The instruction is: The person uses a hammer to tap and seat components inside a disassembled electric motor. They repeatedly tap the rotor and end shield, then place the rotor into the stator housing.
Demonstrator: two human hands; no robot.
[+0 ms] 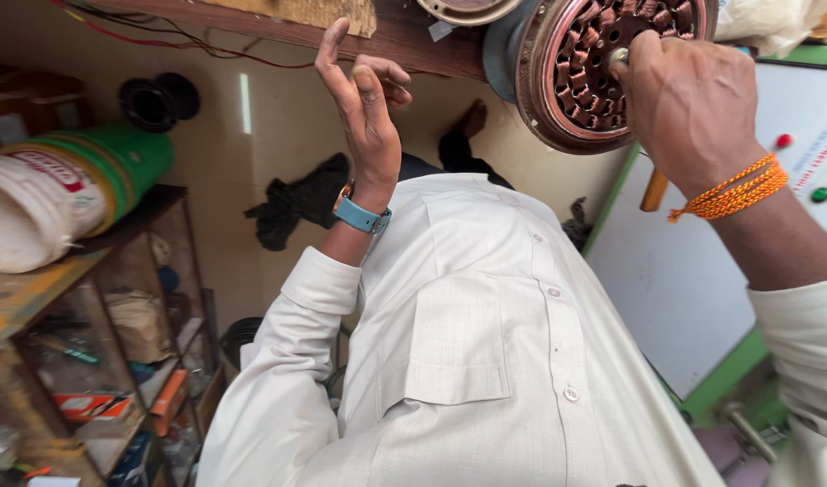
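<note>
The right hand [688,104] is pressing its closed fingers [632,56] onto the round copper-wound motor stator [580,77] at the wooden surface [404,36] edge, while the left hand [366,113] is hovering nearby, fingers loosely curled, holding nothing.

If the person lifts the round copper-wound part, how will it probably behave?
The round copper-wound part looks metal with many dense coils, so probably heavy and stiff. Being circular, it may roll on its edge. The right hand presses its face; the left hand hangs free.
</note>
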